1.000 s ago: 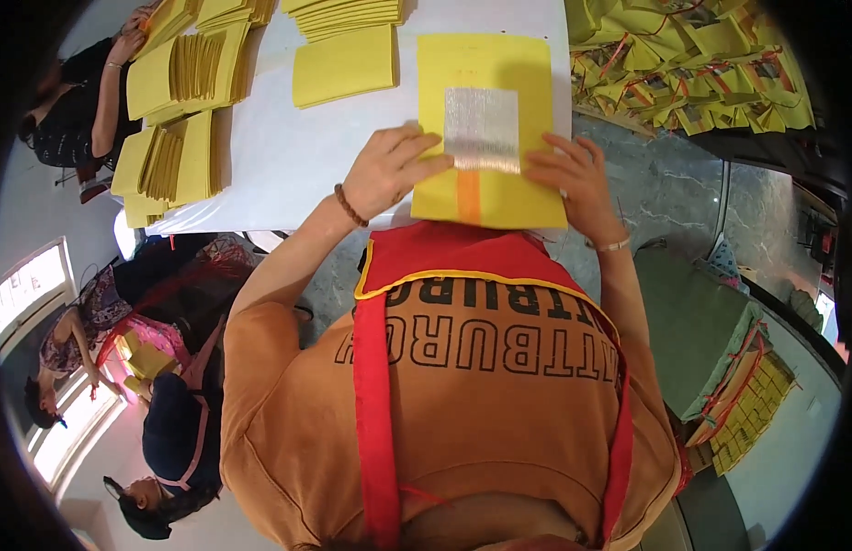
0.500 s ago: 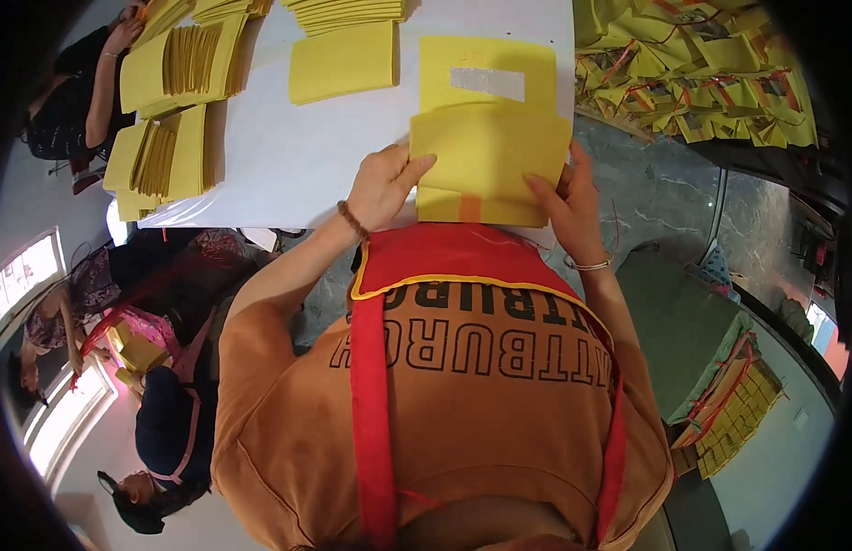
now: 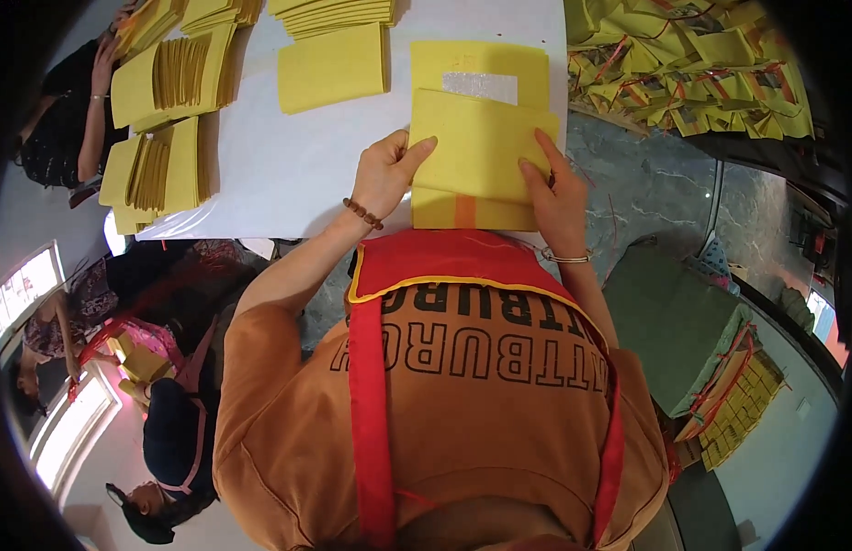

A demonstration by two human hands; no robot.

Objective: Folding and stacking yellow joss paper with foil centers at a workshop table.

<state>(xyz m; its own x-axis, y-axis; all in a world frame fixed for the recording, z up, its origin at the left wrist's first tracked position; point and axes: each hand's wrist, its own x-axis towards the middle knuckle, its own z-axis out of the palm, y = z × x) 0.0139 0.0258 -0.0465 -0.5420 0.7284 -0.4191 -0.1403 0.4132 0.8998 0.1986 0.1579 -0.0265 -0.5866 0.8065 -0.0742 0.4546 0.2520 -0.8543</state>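
A folded yellow paper pad (image 3: 481,138) is between my two hands at the table's near right corner. My left hand (image 3: 382,179) grips its left edge, thumb on the front and the other fingers curled behind. My right hand (image 3: 562,202) is closed at its right edge, with thumb and forefinger on the front face. The pad tilts slightly, its right side lower. Beneath it lies a larger yellow paper packet (image 3: 426,64), partly covered. That packet has a silvery rectangle (image 3: 481,87) near its top and an orange strip (image 3: 464,211) at its near end.
Stacks of folded yellow paper (image 3: 173,161) stand along the white table's left side, and another stack (image 3: 332,69) lies at its middle. Bundled yellow paper (image 3: 692,73) is piled beyond the right edge. A co-worker's arm (image 3: 97,110) reaches in at far left; other people work behind.
The pad has shifted slightly upward over the packet and tipped down to the right. My right hand's forefinger has come from beyond the right edge onto the front face.
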